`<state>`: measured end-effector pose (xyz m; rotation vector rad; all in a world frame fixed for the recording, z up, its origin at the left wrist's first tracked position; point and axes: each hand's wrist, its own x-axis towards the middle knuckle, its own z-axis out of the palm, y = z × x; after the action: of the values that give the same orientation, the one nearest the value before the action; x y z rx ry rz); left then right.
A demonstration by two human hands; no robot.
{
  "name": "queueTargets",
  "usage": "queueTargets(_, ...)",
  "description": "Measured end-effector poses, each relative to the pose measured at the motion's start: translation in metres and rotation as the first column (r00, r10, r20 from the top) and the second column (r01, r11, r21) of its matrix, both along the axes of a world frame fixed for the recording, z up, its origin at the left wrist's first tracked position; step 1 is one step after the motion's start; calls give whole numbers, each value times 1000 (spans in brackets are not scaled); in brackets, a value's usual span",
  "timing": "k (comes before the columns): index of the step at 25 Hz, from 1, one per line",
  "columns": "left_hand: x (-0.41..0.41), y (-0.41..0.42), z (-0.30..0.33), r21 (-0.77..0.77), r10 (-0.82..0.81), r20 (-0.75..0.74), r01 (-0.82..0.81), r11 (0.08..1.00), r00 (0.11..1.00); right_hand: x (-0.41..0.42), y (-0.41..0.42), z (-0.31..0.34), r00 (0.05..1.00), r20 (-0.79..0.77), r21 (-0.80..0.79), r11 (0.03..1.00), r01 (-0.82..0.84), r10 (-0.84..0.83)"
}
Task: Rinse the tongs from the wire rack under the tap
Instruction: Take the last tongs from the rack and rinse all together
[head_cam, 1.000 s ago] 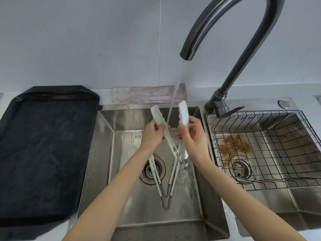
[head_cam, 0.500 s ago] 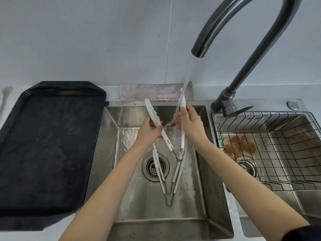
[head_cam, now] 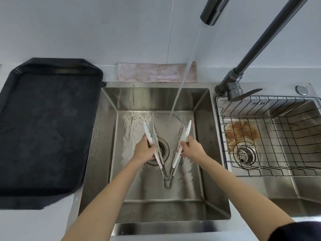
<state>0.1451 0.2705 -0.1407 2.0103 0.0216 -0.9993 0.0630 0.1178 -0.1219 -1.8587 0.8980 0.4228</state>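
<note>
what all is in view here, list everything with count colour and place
tongs: one pair, white arms, wire hinge, spread in a V over the left basin
tap: one, dark, behind the sinks, running
water stream: one, clear, falling between the tong arms
left basin: one, steel, centre
right basin: one, steel, right, brown stain
wire rack: one, black, in the right basin
tray: one, black, left counter
cloth: one, pinkish, behind the left basin
left hand: holds left arm
right hand: holds right arm

White tongs (head_cam: 175, 154) spread, in sink
</note>
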Motion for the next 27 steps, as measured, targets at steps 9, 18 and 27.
queueTargets(9, -37, 12, -33, 125, -47, -106, 61, 990, 993, -27, 16, -47, 963, -268, 2, 999, 35, -34)
queueTargets(18, -44, 6, -53, 225, -145, -80, 160, 961, 986, -25, 21, -64, 924, -382, -14, 1000, -20, 13)
queueTargets(27, -14, 0, -61, 364, -217, -20, 209, 907, 976, -25, -1, -77, 957, -260, -143, 985, 97, -132)
